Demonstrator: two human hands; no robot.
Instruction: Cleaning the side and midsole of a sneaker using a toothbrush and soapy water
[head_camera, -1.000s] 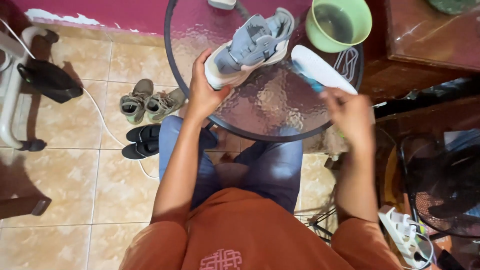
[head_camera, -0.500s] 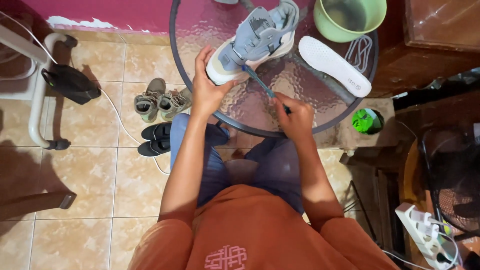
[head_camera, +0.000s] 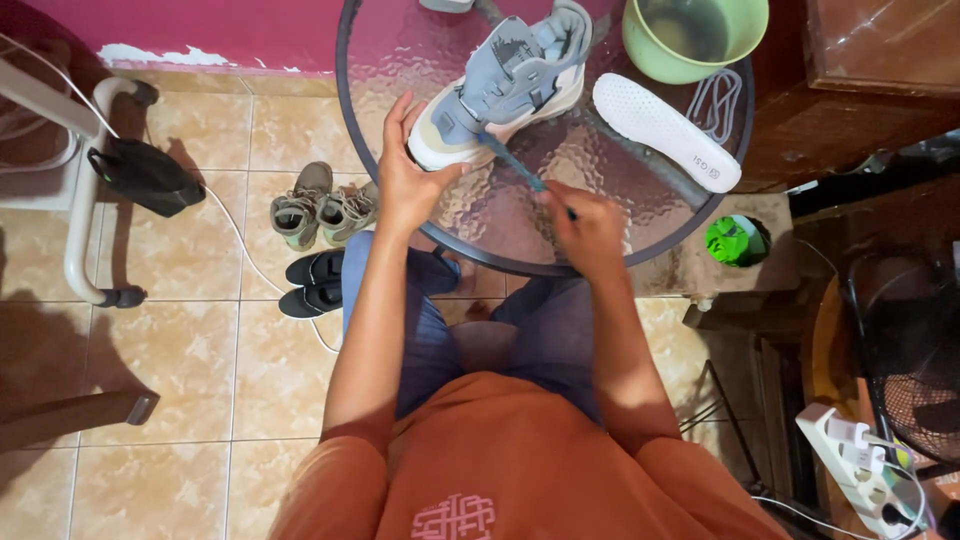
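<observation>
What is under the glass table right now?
Through the round glass table, tiled floor and the person's knees show, blurred. The sneaker, held by the left hand, hides what lies beneath it.

On the table (head_camera: 470, 215), the sneaker (head_camera: 505, 85) lies left of the insole (head_camera: 665, 130).

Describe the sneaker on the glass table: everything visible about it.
The sneaker is a grey-blue and cream high-top with a white sole, laces removed. It lies tilted on the round glass table, toe toward the person. The left hand grips its toe; the right hand holds a thin brush against its side.
</observation>
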